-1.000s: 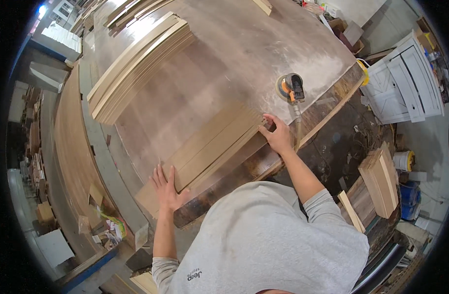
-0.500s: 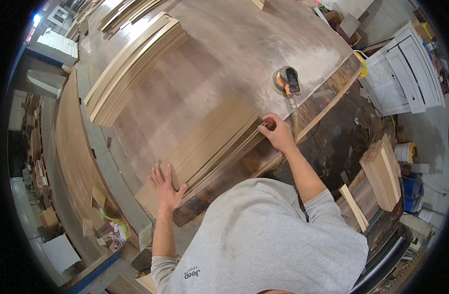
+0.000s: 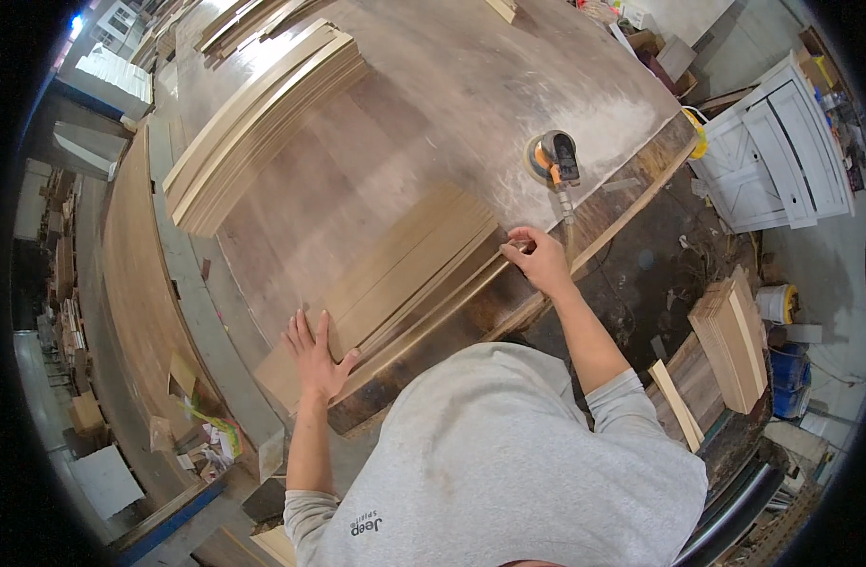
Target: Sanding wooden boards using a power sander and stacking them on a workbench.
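Observation:
Several thin brown wooden boards (image 3: 409, 255) lie side by side at the near edge of the worktable. My left hand (image 3: 321, 361) rests with spread fingers on their left end, its thumb toward the front edge. At the other end, my right hand (image 3: 539, 259) pinches the tip of the nearest wooden strip (image 3: 442, 304) between thumb and fingers. A narrow gap separates this strip from the boards behind it along part of its length. An orange and black sander (image 3: 552, 159) with a hose stands beyond my right hand, apart from it.
A stack of pale boards (image 3: 263, 123) lies at the far left of the worktable (image 3: 424, 113). At the right are a white cabinet (image 3: 783, 142), another board stack (image 3: 731, 345) and a loose strip (image 3: 676, 404). A long curved-looking panel (image 3: 135, 274) lies to the left.
The nearest strip has shifted slightly toward me at its right end and shows more of its lit edge. Both hands stay almost in place; the view has turned a little.

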Action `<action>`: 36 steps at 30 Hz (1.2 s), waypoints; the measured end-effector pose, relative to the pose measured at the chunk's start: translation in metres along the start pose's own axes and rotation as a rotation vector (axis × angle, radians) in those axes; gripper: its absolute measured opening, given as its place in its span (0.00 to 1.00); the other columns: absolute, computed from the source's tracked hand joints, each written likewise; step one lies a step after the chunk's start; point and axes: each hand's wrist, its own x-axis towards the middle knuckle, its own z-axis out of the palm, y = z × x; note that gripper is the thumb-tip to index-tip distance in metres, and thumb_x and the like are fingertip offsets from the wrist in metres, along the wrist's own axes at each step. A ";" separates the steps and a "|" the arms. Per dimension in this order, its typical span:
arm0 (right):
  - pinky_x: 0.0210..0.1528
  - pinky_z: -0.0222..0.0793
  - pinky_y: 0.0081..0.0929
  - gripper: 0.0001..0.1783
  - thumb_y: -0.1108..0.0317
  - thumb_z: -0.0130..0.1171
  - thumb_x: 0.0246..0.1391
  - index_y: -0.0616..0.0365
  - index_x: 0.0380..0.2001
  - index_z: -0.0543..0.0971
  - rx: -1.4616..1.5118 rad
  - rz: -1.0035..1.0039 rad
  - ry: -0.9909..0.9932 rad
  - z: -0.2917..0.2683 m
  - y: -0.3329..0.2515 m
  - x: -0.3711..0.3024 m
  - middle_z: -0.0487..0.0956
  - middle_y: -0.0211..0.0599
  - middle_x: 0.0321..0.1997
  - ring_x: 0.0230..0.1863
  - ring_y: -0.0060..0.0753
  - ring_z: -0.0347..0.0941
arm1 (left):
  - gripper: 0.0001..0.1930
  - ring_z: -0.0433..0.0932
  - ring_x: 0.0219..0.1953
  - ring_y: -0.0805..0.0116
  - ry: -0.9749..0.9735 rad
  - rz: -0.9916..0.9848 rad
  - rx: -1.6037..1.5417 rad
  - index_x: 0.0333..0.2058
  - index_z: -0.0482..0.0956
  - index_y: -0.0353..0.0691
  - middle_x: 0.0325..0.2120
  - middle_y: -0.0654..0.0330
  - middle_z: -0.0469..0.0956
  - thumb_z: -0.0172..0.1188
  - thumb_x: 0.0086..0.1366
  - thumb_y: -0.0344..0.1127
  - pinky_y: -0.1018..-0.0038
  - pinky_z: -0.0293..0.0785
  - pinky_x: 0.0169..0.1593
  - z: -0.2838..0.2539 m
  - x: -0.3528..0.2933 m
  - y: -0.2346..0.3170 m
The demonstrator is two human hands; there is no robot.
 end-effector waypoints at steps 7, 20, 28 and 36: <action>0.50 0.76 0.39 0.21 0.54 0.72 0.53 0.54 0.46 0.84 -0.384 -0.212 0.046 0.005 -0.016 0.015 0.87 0.43 0.42 0.47 0.45 0.83 | 0.49 0.41 0.79 0.39 -0.026 -0.026 -0.002 0.74 0.61 0.52 0.77 0.42 0.46 0.64 0.58 0.65 0.41 0.29 0.78 -0.003 0.003 0.005; 0.50 0.73 0.31 0.18 0.67 0.72 0.50 0.58 0.42 0.78 -0.287 -0.318 -0.155 -0.007 -0.010 0.027 0.81 0.36 0.40 0.44 0.31 0.78 | 0.51 0.41 0.78 0.38 -0.025 -0.032 -0.028 0.74 0.60 0.54 0.77 0.40 0.46 0.66 0.56 0.66 0.41 0.30 0.78 -0.005 0.001 0.004; 0.46 0.75 0.37 0.16 0.63 0.72 0.46 0.55 0.38 0.82 -0.164 -0.163 -0.210 -0.007 -0.005 0.028 0.82 0.41 0.38 0.40 0.38 0.78 | 0.50 0.42 0.78 0.38 0.007 -0.022 -0.032 0.74 0.61 0.54 0.77 0.41 0.46 0.64 0.56 0.68 0.40 0.31 0.78 -0.002 0.000 0.002; 0.48 0.73 0.31 0.14 0.66 0.70 0.51 0.57 0.41 0.81 -0.309 -0.279 -0.490 -0.018 -0.015 0.044 0.81 0.36 0.42 0.41 0.32 0.76 | 0.50 0.42 0.78 0.36 -0.001 -0.044 -0.056 0.73 0.62 0.54 0.76 0.40 0.48 0.65 0.56 0.68 0.38 0.30 0.77 -0.004 0.001 0.004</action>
